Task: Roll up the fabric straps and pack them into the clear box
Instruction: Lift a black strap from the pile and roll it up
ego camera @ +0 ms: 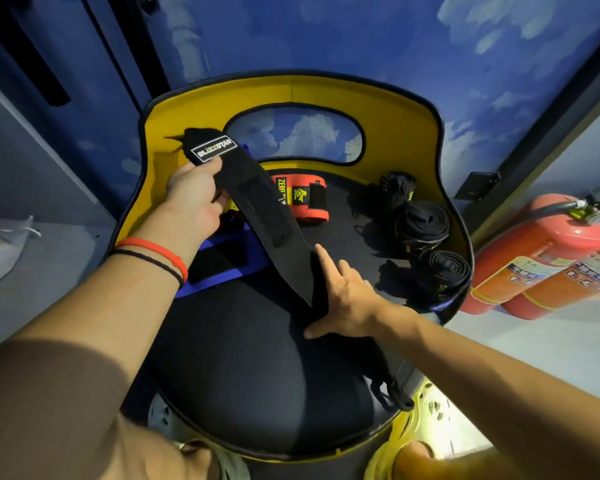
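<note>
Blue cloud-print wall [395,39], yellow chair [329,93], black seat [243,362]; black strap [267,220] in left hand [194,194] pinch, right hand [347,299] flat atop.

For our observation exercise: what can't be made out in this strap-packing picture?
Clear box: not in the head view.
Blue strap: mostly under the black strap and left hand.
Red roll's lettering: partly covered by the black strap.
Black strap's lower end: lost against the dark seat by the right hand.

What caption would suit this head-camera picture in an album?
Left hand holds one end of the black strap; right hand presses it onto the chair seat.
</note>
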Action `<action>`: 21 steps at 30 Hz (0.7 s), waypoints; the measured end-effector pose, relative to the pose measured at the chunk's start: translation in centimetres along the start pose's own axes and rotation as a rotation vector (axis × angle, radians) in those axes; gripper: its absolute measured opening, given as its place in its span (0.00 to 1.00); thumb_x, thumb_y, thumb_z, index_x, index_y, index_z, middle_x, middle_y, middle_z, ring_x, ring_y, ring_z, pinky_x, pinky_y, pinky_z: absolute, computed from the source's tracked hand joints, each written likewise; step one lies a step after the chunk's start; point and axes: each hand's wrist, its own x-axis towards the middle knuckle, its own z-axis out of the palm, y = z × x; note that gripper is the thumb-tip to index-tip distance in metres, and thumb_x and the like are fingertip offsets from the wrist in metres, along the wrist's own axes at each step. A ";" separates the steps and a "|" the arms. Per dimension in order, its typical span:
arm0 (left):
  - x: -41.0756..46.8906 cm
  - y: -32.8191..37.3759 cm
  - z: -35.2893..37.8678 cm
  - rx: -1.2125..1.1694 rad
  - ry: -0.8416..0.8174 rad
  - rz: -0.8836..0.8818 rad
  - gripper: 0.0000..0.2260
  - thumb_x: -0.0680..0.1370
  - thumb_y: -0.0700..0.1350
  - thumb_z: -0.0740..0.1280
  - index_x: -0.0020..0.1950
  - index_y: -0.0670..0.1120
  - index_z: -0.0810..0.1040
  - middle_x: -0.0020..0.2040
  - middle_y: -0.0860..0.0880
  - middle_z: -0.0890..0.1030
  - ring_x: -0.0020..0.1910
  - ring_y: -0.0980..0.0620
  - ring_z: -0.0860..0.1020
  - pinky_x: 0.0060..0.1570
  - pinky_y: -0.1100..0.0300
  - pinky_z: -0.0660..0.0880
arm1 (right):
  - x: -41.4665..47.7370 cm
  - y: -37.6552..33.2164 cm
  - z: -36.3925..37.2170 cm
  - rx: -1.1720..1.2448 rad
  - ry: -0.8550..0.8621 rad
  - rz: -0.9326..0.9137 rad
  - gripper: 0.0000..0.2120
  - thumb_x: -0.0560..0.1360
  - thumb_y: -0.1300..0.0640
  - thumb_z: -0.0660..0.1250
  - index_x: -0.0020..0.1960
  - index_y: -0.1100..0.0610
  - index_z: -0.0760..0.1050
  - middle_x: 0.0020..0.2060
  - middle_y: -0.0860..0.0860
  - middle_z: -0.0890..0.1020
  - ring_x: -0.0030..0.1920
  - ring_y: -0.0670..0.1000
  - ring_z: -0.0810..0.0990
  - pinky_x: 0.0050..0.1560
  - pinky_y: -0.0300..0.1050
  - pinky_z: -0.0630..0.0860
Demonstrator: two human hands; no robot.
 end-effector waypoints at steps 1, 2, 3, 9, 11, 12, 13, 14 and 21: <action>-0.4 -0.2 0.3 0.014 -0.025 -0.007 0.07 0.82 0.37 0.67 0.56 0.48 0.79 0.55 0.46 0.85 0.54 0.49 0.83 0.47 0.55 0.81 | 0.0 -0.4 -0.4 -0.007 0.059 -0.019 0.67 0.63 0.36 0.80 0.81 0.44 0.33 0.71 0.52 0.62 0.73 0.58 0.62 0.73 0.59 0.63; -1.0 -0.4 0.6 0.037 -0.058 -0.009 0.08 0.81 0.36 0.67 0.55 0.49 0.79 0.55 0.46 0.85 0.54 0.49 0.83 0.47 0.55 0.81 | 0.1 -1.0 -0.9 0.044 0.156 -0.061 0.63 0.65 0.34 0.78 0.82 0.46 0.37 0.74 0.51 0.61 0.74 0.57 0.61 0.74 0.59 0.62; -1.6 -0.6 1.0 0.063 -0.091 -0.005 0.08 0.81 0.36 0.67 0.54 0.49 0.79 0.54 0.46 0.85 0.54 0.50 0.84 0.47 0.56 0.80 | 0.3 -1.7 -1.5 0.144 0.282 -0.127 0.57 0.68 0.34 0.76 0.83 0.47 0.43 0.74 0.50 0.61 0.75 0.55 0.62 0.75 0.58 0.63; -6.3 -2.1 3.4 0.333 -0.346 0.098 0.10 0.78 0.36 0.71 0.57 0.47 0.82 0.50 0.48 0.87 0.48 0.51 0.86 0.37 0.62 0.80 | 1.8 -5.3 -5.2 0.368 0.789 -0.327 0.30 0.73 0.45 0.75 0.72 0.48 0.69 0.63 0.45 0.72 0.65 0.46 0.70 0.64 0.46 0.73; -7.4 -2.5 3.7 0.368 -0.461 0.122 0.09 0.79 0.40 0.71 0.58 0.49 0.83 0.50 0.50 0.87 0.49 0.54 0.86 0.42 0.61 0.80 | 1.8 -5.8 -5.7 0.360 0.849 -0.263 0.27 0.73 0.46 0.73 0.69 0.46 0.70 0.59 0.44 0.73 0.61 0.47 0.73 0.58 0.46 0.76; -7.8 -2.5 3.7 0.357 -0.527 0.115 0.08 0.80 0.42 0.69 0.58 0.50 0.83 0.50 0.51 0.87 0.50 0.55 0.85 0.45 0.61 0.80 | 1.7 -5.9 -6.0 0.351 0.877 -0.231 0.22 0.75 0.47 0.71 0.68 0.45 0.70 0.57 0.43 0.74 0.58 0.46 0.75 0.54 0.48 0.77; -8.0 -2.6 3.8 0.335 -0.583 0.097 0.07 0.82 0.43 0.68 0.58 0.50 0.83 0.51 0.51 0.87 0.50 0.55 0.85 0.47 0.61 0.80 | 1.7 -5.7 -6.3 0.356 0.900 -0.202 0.17 0.78 0.48 0.68 0.65 0.44 0.71 0.55 0.42 0.76 0.55 0.46 0.77 0.52 0.50 0.78; -8.1 -2.6 3.8 0.320 -0.609 0.086 0.07 0.82 0.44 0.66 0.57 0.49 0.83 0.51 0.52 0.87 0.51 0.56 0.85 0.49 0.61 0.80 | 1.7 -5.6 -6.7 0.383 0.917 -0.182 0.12 0.80 0.48 0.65 0.63 0.43 0.73 0.52 0.42 0.79 0.52 0.45 0.79 0.50 0.51 0.78; -6.4 -3.6 3.0 0.534 -0.416 0.241 0.11 0.77 0.42 0.73 0.54 0.56 0.79 0.62 0.52 0.80 0.61 0.52 0.81 0.64 0.49 0.77 | 2.8 -4.6 -8.9 0.970 0.728 -0.010 0.13 0.81 0.49 0.64 0.48 0.57 0.81 0.43 0.54 0.86 0.45 0.55 0.84 0.47 0.55 0.78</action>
